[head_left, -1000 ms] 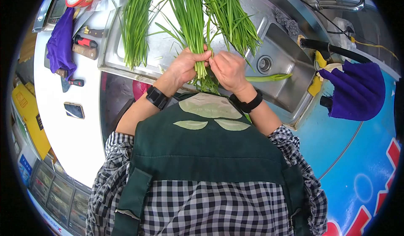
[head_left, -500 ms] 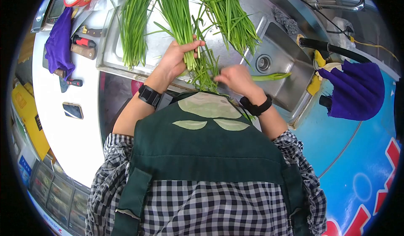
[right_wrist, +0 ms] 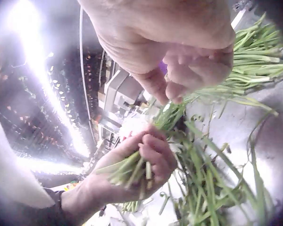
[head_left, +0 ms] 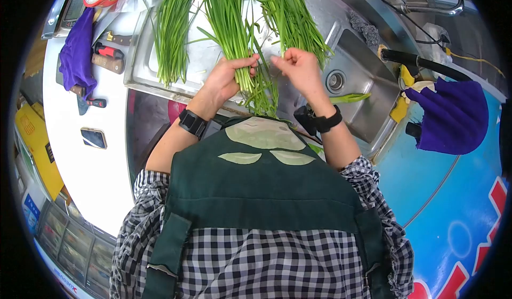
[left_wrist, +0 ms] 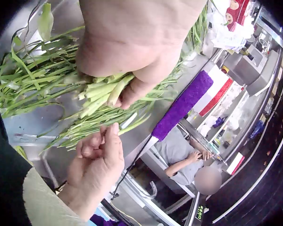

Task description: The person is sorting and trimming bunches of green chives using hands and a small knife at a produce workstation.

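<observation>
In the head view my left hand (head_left: pixel 226 75) grips a bundle of garlic chives (head_left: pixel 226 21) near its pale root ends. Those cut-looking ends (left_wrist: pixel 101 96) poke out from the fist in the left wrist view. My right hand (head_left: pixel 301 69) is raised just to the right, apart from the bundle, fingers curled and thumb meeting the fingertips. No stalk shows between them in the right wrist view. Below the hands hangs a heap of limp trimmings (head_left: pixel 261 96). Two more chive piles lie on the steel drainboard, one at left (head_left: pixel 173 37) and one at right (head_left: pixel 290 21).
A sink basin (head_left: pixel 368 85) with a drain and a loose green leaf (head_left: pixel 349 98) is at right. Knives (head_left: pixel 108 59), a purple cloth (head_left: pixel 78 53) and a phone (head_left: pixel 94 138) lie on the white counter. Another purple cloth (head_left: pixel 450 115) hangs right, below the tap (head_left: pixel 437 5).
The right hand left the held bundle, dropped down beside the trimmings, then rose back toward the chives. The left hand kept its grip, shifting slightly left with the bundle.
</observation>
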Demonstrator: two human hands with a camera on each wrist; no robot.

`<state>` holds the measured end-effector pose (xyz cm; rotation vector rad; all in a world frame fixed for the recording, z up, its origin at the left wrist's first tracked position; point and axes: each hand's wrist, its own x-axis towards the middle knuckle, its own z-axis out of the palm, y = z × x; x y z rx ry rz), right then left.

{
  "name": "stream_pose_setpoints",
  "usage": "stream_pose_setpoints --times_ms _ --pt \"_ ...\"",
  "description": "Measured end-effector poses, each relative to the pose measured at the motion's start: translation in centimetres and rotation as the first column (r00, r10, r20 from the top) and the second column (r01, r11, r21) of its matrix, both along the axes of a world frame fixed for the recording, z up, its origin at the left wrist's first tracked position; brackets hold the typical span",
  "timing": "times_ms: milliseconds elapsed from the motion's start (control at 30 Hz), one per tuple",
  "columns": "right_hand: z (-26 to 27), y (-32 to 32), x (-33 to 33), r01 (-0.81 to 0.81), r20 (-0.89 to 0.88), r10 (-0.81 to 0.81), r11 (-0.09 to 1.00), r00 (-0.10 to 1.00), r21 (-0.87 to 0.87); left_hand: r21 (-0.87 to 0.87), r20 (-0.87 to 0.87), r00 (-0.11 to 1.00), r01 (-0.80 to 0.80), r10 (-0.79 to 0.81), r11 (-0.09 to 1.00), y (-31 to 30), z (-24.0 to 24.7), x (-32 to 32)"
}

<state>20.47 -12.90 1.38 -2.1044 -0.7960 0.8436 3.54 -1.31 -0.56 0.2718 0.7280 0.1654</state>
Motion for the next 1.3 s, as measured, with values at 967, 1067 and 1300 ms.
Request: stream_pose_setpoints --times_ms 967,1067,1300 --pt "-0.5 -3.4 -3.2 -0.23 -0.272 0.22 0.973 0.937 -0.002 0.191 -0.141 0.984 -0.083 0.111 0.978 -0.9 0.0 0.4" --pt "-0.5 -3.9 -2.8 -0.354 -0.219 0.35 0.935 0.911 0.021 0.19 -0.141 0.986 -0.065 0.093 0.98 -0.4 -0.2 0.0" --pt "1.9 -2.3 -2.6 -0.293 -0.42 0.228 0.952 0.878 -0.095 0.158 -0.117 0.99 -0.056 0.075 0.986 -0.2 0.4 -0.1"
